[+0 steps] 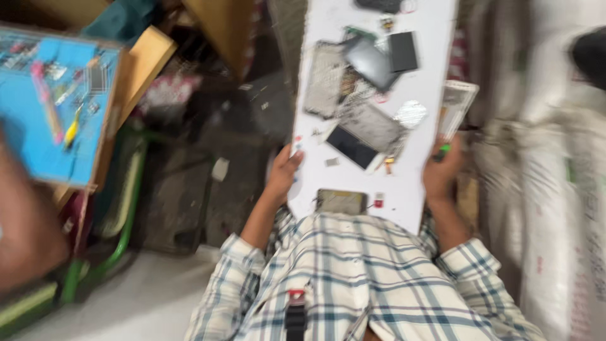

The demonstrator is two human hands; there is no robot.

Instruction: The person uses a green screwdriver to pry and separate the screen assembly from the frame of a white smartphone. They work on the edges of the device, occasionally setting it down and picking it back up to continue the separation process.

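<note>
My left hand point(283, 172) grips the left edge of a long white board point(404, 189) held in front of my checked shirt. My right hand point(442, 173) grips the right edge, with a small green object point(443, 150) by its fingers. On the board lie several phone parts: a dark screen point(351, 146), grey metal frames point(372, 123), a black rectangular piece point(403, 52) and a small phone body point(341, 201) near my chest. A white printed packet point(456, 104) sticks out past the right edge above my right hand. The picture is blurred by motion.
A blue work mat point(53, 101) with small tools lies on a wooden surface at the left. A blurred brown shape, perhaps another person's arm point(22, 221), fills the lower left. Green metal legs point(126, 208) stand below. White sacks point(562, 189) line the right side.
</note>
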